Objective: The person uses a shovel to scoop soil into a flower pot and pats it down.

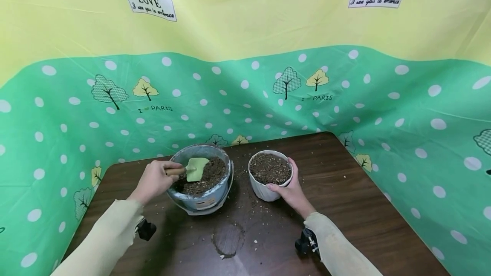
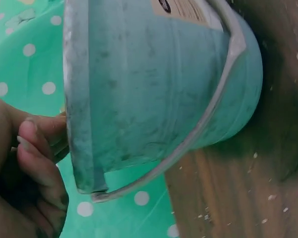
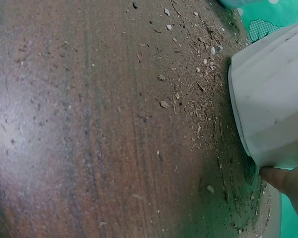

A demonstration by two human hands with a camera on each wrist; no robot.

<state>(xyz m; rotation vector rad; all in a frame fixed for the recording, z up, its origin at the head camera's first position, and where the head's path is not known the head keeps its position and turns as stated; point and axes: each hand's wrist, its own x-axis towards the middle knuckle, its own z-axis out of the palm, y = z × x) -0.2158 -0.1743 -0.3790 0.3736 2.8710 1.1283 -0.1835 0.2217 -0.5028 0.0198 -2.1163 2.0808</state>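
Observation:
My left hand [image 1: 155, 180] grips the wooden handle of a small trowel [image 1: 197, 168] with a pale green blade. The blade lies over the dark soil inside a blue-grey bucket [image 1: 203, 199], whose bail handle hangs down at the front. In the left wrist view the curled fingers [image 2: 44, 163] are at the bucket's rim, and the trowel is hidden. My right hand [image 1: 289, 186] holds a white flower pot [image 1: 262, 191] filled with soil nearly to its rim, thumb at the near side and fingers round the right. The pot [image 3: 278, 99] stands on the table in the right wrist view.
Both containers stand on a dark wooden table [image 1: 337, 225]. Loose soil crumbs [image 3: 203, 99] are scattered round the pot. A ring of dirt [image 1: 228, 240] marks the tabletop in front. A green and yellow printed cloth [image 1: 230, 97] hangs behind the table and along its sides.

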